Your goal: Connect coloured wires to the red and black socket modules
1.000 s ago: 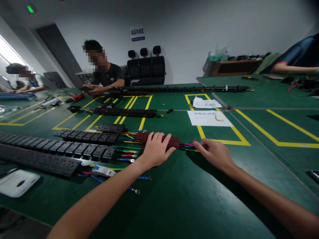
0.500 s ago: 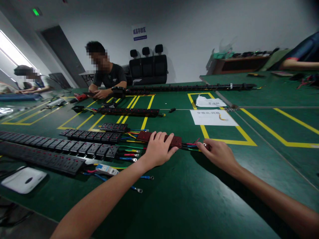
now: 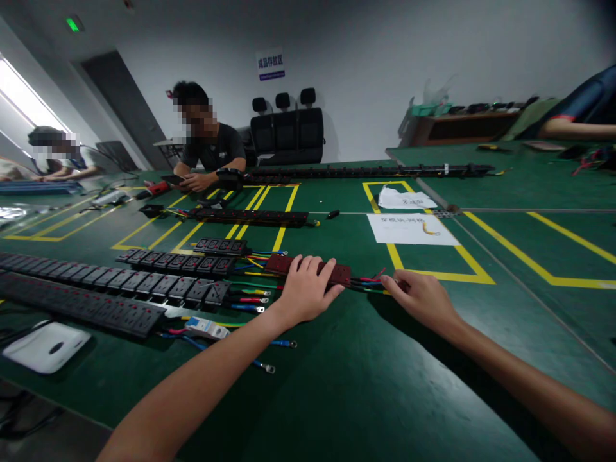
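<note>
My left hand (image 3: pixel 308 289) lies over a dark red socket strip (image 3: pixel 276 263), its fingers across the top and its thumb along the near side. My right hand (image 3: pixel 421 295) is closed in a pinch on the wires (image 3: pixel 366 282) that come out of the strip's right end. These wires are red, blue, black and yellow-green; their tips are mostly hidden by my fingers. Left of the red strip, black socket modules (image 3: pixel 178 262) lie in rows, with coloured wires ending in metal ring lugs (image 3: pixel 262 309).
A white device (image 3: pixel 47 346) lies at the left edge, and a small breaker (image 3: pixel 206 327) beside the lower strip. Paper sheets (image 3: pixel 411 230) and yellow tape lines mark the green table (image 3: pixel 337 398). A person (image 3: pixel 212 151) sits opposite; another person's arm (image 3: pixel 577 128) shows at right.
Both hands stay nearly in place. A ring lug that showed at my right fingertips is now mostly covered. The person opposite has shifted slightly.
</note>
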A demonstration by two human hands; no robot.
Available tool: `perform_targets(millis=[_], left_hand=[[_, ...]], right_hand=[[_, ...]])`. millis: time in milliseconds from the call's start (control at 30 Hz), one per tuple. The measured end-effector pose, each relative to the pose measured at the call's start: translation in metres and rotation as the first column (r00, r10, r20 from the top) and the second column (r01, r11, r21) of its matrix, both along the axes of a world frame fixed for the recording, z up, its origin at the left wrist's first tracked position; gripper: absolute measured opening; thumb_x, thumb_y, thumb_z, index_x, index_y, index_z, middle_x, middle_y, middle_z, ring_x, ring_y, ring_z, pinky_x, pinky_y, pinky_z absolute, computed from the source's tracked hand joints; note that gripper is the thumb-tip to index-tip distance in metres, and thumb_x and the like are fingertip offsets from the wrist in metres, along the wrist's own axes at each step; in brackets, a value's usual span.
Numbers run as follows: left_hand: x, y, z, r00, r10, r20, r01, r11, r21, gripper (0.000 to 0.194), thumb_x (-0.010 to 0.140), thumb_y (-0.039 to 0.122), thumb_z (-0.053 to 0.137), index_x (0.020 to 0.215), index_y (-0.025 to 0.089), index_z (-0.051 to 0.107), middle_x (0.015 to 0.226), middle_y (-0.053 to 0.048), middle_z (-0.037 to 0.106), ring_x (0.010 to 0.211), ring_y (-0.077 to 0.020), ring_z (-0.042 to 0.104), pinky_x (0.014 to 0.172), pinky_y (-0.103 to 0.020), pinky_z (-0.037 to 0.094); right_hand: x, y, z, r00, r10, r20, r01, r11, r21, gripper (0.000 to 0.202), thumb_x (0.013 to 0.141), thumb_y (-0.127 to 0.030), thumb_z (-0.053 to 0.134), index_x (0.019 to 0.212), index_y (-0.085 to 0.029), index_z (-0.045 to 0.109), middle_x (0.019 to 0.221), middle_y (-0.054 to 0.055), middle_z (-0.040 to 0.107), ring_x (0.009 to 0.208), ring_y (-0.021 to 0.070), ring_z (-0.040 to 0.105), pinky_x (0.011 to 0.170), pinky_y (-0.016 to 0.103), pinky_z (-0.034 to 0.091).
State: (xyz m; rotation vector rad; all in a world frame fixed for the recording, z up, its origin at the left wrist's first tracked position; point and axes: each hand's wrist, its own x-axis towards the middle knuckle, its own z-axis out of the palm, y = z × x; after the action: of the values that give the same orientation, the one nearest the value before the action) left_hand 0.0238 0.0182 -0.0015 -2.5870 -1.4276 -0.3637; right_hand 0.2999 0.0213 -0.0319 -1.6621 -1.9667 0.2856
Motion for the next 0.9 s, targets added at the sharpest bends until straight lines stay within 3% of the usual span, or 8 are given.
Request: perform_targets(millis=[900], left_hand=[[0.0008,0.0004,0.0003,1.0,0.008,-0.016,-0.008,1.0,-0.014,0.063,0.108,0.059,0.036,0.153,0.018,0.05,0.139,-0.016,0.06,0.132,-0.0321,0.053,0.118,-0.054,0.035]], right_hand=[[0.0002,0.0001,-0.0013,0.998,-0.027,0.051,0.027,1.0,-0.015,0.054,0.094,-0.067,0.044,0.061,-0.024,0.051,0.056,0.004,0.056,0.053,0.0177,0.049,0.054,0.029,0.023]])
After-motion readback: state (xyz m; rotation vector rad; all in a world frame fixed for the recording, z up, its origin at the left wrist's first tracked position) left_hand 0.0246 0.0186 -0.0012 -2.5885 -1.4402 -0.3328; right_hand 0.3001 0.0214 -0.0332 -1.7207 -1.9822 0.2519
